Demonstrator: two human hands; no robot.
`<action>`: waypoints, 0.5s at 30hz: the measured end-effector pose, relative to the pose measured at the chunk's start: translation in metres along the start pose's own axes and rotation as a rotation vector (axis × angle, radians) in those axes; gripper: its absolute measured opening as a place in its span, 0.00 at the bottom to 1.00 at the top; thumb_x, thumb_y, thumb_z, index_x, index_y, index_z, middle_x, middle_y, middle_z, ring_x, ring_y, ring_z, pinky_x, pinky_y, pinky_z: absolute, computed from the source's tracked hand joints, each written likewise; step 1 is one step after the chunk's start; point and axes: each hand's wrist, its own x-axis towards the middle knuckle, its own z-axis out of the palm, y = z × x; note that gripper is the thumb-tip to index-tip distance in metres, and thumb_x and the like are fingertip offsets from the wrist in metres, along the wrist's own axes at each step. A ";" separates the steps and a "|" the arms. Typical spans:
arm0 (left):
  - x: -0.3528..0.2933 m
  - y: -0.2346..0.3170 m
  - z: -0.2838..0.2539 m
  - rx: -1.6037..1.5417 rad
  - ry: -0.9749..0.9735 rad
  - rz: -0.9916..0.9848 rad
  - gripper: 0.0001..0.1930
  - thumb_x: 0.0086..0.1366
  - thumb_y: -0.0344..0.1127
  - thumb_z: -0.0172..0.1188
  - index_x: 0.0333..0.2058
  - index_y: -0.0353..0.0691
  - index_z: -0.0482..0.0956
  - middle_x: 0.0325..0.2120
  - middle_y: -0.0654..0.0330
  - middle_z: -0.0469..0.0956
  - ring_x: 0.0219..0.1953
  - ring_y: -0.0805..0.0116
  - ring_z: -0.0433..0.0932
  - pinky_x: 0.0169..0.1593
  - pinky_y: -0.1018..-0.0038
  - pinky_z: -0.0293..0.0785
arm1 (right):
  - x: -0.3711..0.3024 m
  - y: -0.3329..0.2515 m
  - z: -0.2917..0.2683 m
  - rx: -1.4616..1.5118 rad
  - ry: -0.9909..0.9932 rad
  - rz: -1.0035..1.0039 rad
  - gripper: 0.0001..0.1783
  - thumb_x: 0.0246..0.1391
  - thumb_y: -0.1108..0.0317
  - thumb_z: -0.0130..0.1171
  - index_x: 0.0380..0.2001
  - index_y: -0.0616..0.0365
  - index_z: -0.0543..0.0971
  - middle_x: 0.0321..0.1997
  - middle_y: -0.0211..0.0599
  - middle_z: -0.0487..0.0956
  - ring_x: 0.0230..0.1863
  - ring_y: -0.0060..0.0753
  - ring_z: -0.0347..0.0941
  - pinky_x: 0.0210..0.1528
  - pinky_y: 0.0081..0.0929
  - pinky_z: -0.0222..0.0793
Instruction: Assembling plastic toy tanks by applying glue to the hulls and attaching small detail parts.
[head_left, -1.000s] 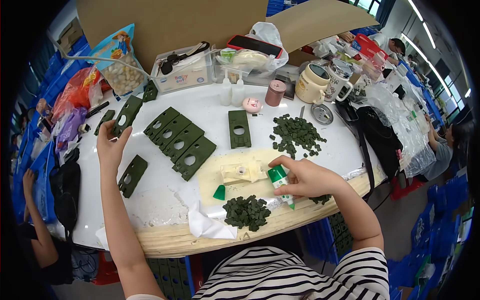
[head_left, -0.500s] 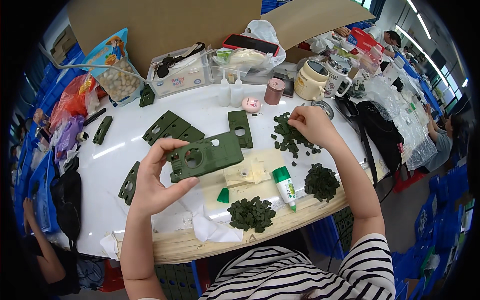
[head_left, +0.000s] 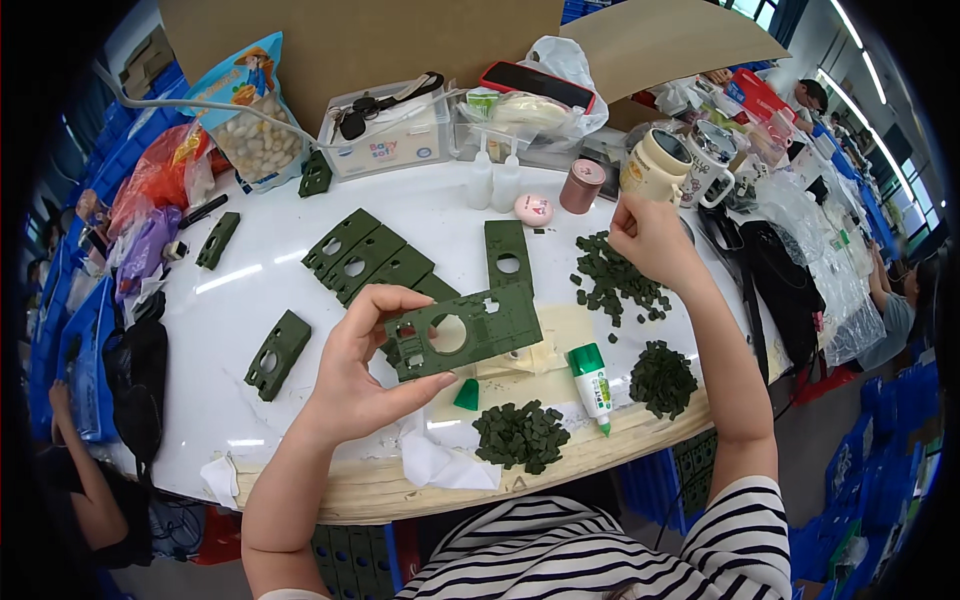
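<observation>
My left hand (head_left: 362, 365) grips a dark green plastic model tank hull piece (head_left: 505, 325) by its left end, thumb below and fingers above. The piece has a large round hole and a smaller cutout, and is held over the table's front middle. My right hand (head_left: 655, 240) is raised above a pile of small dark green plastic pieces (head_left: 612, 275), fingers pinched together; whatever they hold is hidden. Beneath the held piece sits a cream-coloured block (head_left: 535, 358). A white glue bottle with a green base (head_left: 592, 390) lies to its right, near a loose green cap (head_left: 467, 394).
Two more piles of small green pieces, one at the front (head_left: 522, 437) and one at the right (head_left: 663, 380), lie near the wooden edge. Similar hull pieces (head_left: 368, 255) rest at left. Mugs (head_left: 655, 165), white squeeze bottles (head_left: 481, 182) and a clear box (head_left: 388, 130) stand behind.
The hull piece has turned to show its flat face, and my left hand has shifted right in view. My right hand has lifted up from the far pile. The whole view has shifted slightly.
</observation>
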 end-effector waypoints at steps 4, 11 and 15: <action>-0.002 -0.002 0.005 -0.016 -0.012 -0.006 0.28 0.49 0.25 0.70 0.48 0.34 0.67 0.41 0.58 0.70 0.45 0.69 0.76 0.50 0.73 0.72 | 0.004 -0.026 -0.009 0.217 0.023 -0.064 0.07 0.43 0.76 0.60 0.22 0.66 0.71 0.20 0.36 0.76 0.23 0.23 0.74 0.29 0.22 0.71; -0.003 0.000 0.007 -0.002 -0.003 -0.024 0.29 0.48 0.25 0.70 0.49 0.33 0.67 0.42 0.58 0.73 0.43 0.70 0.77 0.49 0.75 0.72 | -0.021 -0.072 -0.012 0.673 -0.248 -0.189 0.08 0.45 0.78 0.63 0.22 0.64 0.72 0.24 0.28 0.76 0.28 0.14 0.73 0.32 0.14 0.72; -0.001 -0.002 0.008 0.060 -0.002 0.001 0.30 0.47 0.25 0.71 0.50 0.32 0.68 0.42 0.57 0.74 0.42 0.71 0.78 0.47 0.76 0.72 | -0.035 -0.074 -0.014 0.698 -0.319 -0.178 0.06 0.44 0.79 0.64 0.28 0.63 0.79 0.27 0.29 0.78 0.30 0.16 0.74 0.34 0.16 0.74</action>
